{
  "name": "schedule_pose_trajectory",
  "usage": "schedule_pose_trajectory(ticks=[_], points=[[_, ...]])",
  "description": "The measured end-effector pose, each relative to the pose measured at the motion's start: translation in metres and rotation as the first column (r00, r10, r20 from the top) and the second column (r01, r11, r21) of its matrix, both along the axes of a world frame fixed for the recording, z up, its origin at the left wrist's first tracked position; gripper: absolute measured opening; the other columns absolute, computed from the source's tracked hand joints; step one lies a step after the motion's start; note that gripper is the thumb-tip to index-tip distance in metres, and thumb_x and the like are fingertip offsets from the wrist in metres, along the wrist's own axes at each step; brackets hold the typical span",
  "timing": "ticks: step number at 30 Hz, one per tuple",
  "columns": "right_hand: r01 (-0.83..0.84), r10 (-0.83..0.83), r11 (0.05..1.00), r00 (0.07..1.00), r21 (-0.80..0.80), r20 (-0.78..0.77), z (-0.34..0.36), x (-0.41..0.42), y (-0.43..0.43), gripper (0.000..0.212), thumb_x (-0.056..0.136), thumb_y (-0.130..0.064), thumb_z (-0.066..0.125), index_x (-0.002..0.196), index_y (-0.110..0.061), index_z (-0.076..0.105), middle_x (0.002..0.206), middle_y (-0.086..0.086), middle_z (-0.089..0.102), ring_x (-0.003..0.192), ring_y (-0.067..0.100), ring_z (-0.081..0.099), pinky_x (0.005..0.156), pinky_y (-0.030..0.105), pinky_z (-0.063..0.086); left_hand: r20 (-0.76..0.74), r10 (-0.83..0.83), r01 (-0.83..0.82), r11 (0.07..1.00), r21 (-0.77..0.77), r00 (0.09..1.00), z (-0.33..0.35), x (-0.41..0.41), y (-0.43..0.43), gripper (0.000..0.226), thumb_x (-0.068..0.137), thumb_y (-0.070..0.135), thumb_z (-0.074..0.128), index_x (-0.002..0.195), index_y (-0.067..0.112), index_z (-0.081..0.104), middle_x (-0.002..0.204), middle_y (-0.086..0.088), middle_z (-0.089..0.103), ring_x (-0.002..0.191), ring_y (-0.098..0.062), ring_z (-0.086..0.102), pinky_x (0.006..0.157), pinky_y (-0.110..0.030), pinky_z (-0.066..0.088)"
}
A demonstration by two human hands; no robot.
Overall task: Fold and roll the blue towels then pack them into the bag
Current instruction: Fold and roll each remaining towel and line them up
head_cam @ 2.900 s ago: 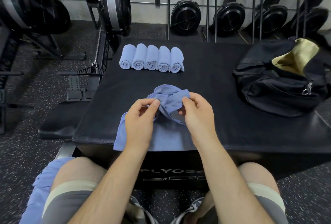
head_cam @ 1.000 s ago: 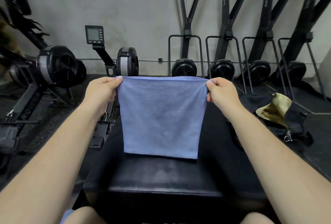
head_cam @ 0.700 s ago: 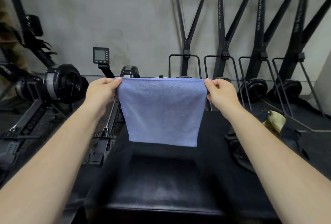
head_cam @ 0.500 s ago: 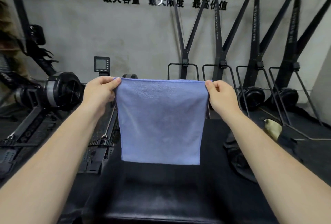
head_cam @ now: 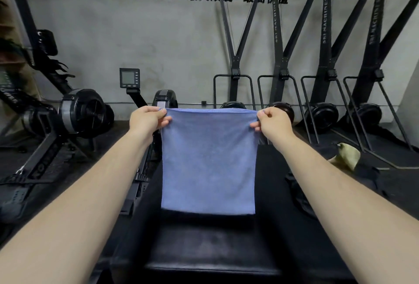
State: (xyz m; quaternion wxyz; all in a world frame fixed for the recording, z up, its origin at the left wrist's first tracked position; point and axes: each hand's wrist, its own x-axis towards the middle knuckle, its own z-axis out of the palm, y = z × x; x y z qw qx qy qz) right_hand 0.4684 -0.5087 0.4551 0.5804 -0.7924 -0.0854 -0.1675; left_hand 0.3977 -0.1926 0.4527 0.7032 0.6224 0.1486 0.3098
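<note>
Hanging flat in the air above the black padded bench [head_cam: 210, 249] is a square light-blue terry towel [head_cam: 208, 163], spread to its full width. The left hand [head_cam: 147, 121] is pinching its top left corner between thumb and curled fingers, and the right hand [head_cam: 273, 122] is pinching the top right corner the same way, both arms reaching forward and the hands well apart. The towel's lower edge is hovering over the bench. Lying to the right is the black duffel bag with an olive lining [head_cam: 347, 157], partly in view.
</note>
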Motion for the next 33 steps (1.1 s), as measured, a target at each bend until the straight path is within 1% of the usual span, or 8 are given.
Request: schedule_pose_trajectory(ticks=[4,6,8,12,15,19,26,33], points=[[-0.051,0.043,0.981,0.998,0.188,0.046,0.004,0.005,0.003,0.026,0.100,-0.030,0.055,0.087,-0.010,0.066,0.073,0.002,0.076,0.076,0.018,0.075,0.092,0.043,0.058,0.124,-0.040,0.046,0.998,-0.041,0.991,0.012,-0.002,-0.005,0.002,0.093,0.002,0.064,0.092,0.001,0.066,0.090,-0.015,0.070,0.074,-0.019,0.075,0.075,-0.023,0.060],[-0.062,0.052,0.968,0.998,0.244,0.046,-0.003,-0.001,0.000,0.038,0.097,-0.042,0.060,0.085,-0.007,0.067,0.074,0.003,0.077,0.079,0.023,0.076,0.087,0.039,0.058,0.137,-0.006,0.018,0.996,-0.090,0.991,0.008,-0.011,-0.008,0.012,0.091,0.005,0.058,0.081,0.005,0.065,0.079,-0.007,0.069,0.067,-0.020,0.072,0.068,-0.024,0.059],[-0.047,0.035,0.963,0.998,0.265,0.051,-0.028,-0.012,-0.003,0.036,0.094,-0.043,0.066,0.083,-0.008,0.066,0.075,0.004,0.076,0.078,0.025,0.075,0.081,0.037,0.059,0.096,0.053,-0.053,0.999,-0.009,0.994,-0.013,-0.021,-0.011,0.012,0.086,0.006,0.060,0.075,0.005,0.064,0.071,-0.003,0.064,0.062,-0.018,0.068,0.060,-0.020,0.057],[0.026,-0.011,0.991,0.993,0.128,-0.114,-0.141,-0.042,-0.006,0.005,0.086,-0.022,0.070,0.088,-0.020,0.066,0.084,0.001,0.073,0.083,0.023,0.072,0.084,0.041,0.059,-0.091,0.150,-0.143,0.987,0.078,0.985,-0.125,-0.054,-0.027,0.005,0.078,0.011,0.072,0.082,0.012,0.072,0.080,-0.001,0.072,0.071,-0.015,0.066,0.069,-0.028,0.057],[0.047,-0.025,0.997,0.944,0.058,-0.330,-0.233,-0.072,-0.011,0.013,0.085,-0.013,0.066,0.089,-0.026,0.065,0.090,-0.002,0.071,0.088,0.025,0.070,0.080,0.035,0.056,-0.306,0.128,-0.117,0.992,0.054,0.943,-0.215,-0.083,-0.041,0.018,0.075,0.007,0.072,0.091,0.015,0.072,0.085,-0.005,0.073,0.075,-0.019,0.068,0.084,-0.043,0.060],[0.024,-0.065,0.994,0.907,-0.103,-0.415,-0.299,-0.107,-0.021,0.015,0.091,-0.009,0.058,0.095,-0.019,0.068,0.098,-0.004,0.069,0.093,0.019,0.064,0.078,0.026,0.044,-0.522,0.100,-0.033,0.990,0.135,0.847,-0.290,-0.116,-0.049,0.020,0.078,0.000,0.067,0.089,0.017,0.070,0.086,-0.004,0.073,0.084,-0.029,0.072,0.086,-0.047,0.060],[-0.013,-0.056,0.985,0.920,-0.173,-0.388,-0.295,-0.125,-0.025,0.024,0.093,-0.004,0.053,0.106,-0.017,0.068,0.109,-0.008,0.065,0.097,0.010,0.060,0.072,0.012,0.040,-0.553,0.158,0.074,0.924,0.374,0.818,-0.295,-0.132,-0.052,0.016,0.090,0.008,0.060,0.096,0.020,0.069,0.096,0.005,0.067,0.091,-0.016,0.063,0.079,-0.029,0.044],[0.019,-0.124,0.967,0.905,-0.253,-0.407,-0.296,-0.127,-0.028,0.016,0.088,-0.007,0.054,0.088,-0.015,0.068,0.101,-0.001,0.067,0.085,0.010,0.060,0.061,0.016,0.040,-0.559,0.154,0.087,0.921,0.380,0.814,-0.297,-0.141,-0.057,0.023,0.088,0.003,0.053,0.091,0.019,0.069,0.099,0.002,0.067,0.090,-0.020,0.062,0.074,-0.028,0.043]])
